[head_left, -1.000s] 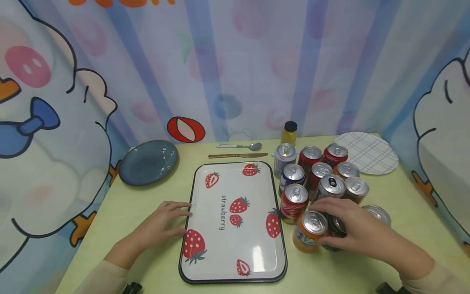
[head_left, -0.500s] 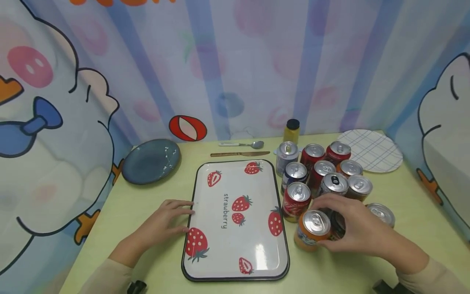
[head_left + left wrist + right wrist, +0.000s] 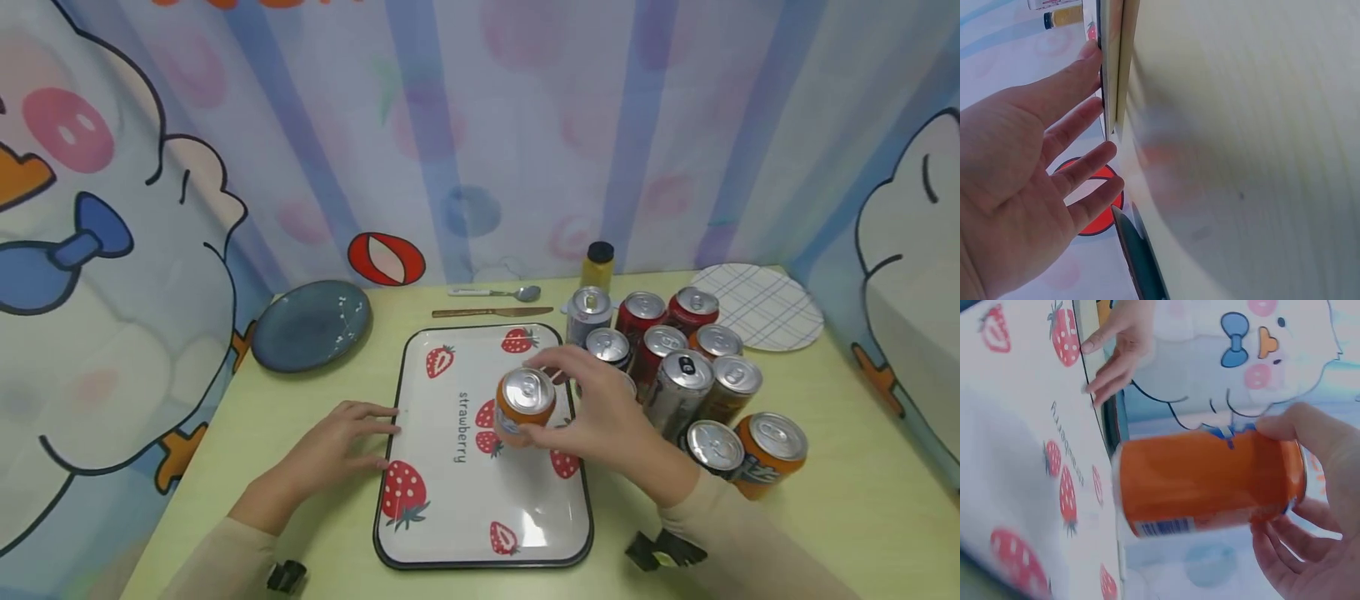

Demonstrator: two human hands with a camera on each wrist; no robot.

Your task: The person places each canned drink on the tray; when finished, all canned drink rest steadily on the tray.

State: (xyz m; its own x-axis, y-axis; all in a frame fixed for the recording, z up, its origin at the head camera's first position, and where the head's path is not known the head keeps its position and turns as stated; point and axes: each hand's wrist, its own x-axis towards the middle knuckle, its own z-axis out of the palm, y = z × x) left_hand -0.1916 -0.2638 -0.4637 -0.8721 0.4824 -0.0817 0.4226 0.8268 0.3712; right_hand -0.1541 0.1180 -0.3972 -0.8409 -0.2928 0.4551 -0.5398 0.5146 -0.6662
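My right hand (image 3: 611, 421) grips an orange soda can (image 3: 527, 393) between thumb and fingers, over the middle of the white strawberry-print tray (image 3: 450, 521). In the right wrist view the can (image 3: 1200, 481) is held near its top end, its base apart from the tray surface. My left hand (image 3: 326, 458) touches the tray's left rim with fingers fairly straight. The left wrist view shows that hand (image 3: 1029, 162) with fingers spread beside the tray edge and nothing in its palm. Several other cans, such as a silver one (image 3: 678, 392), stand upright right of the tray.
Another orange can (image 3: 772, 450) stands beside a dark can (image 3: 714, 450) at front right. A blue plate (image 3: 311, 325) lies at back left. Behind the tray are a knife (image 3: 491, 312), a spoon (image 3: 495, 292) and a yellow bottle (image 3: 597, 267). A checked plate (image 3: 757, 304) sits back right.
My right hand has lifted the orange can from the front of the group and carried it left over the tray. My left hand stays at the tray's left rim.
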